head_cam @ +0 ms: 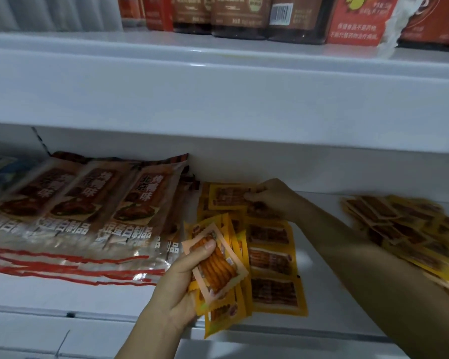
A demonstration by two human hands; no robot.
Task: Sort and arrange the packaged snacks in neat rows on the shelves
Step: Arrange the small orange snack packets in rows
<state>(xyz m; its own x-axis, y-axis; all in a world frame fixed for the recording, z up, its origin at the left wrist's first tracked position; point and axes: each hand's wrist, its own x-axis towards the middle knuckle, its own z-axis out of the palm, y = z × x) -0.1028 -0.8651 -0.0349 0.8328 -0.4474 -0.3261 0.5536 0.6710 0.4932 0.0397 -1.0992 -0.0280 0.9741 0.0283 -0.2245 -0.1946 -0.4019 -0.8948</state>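
At nine o'clock on the lower shelf (322, 301) lie the large brown packs (88, 203): three show full fronts, with a fourth edge peeking out at their right. Their tops lean on the back wall, so a nudge from your wrist could slide them forward.

At six o'clock your left hand (182, 283) grips a fanned stack of small orange packets (218, 265), thumb pressed on the top one. I count at least four, the rest hidden. The fan is loose; relax the thumb and the lower ones may slip off the shelf edge.

Just right, the laid row of yellow packets (272, 260) runs toward twelve o'clock, three flat plus the one your right hand (270, 195) pinches at the far end. Your forearm crosses low, so pulling back could drag the row askew.

At three o'clock sits an unsorted heap (405, 229), too blurred to count. Up top, three dark jars (241, 16) and about three red boxes (358, 19) stand.
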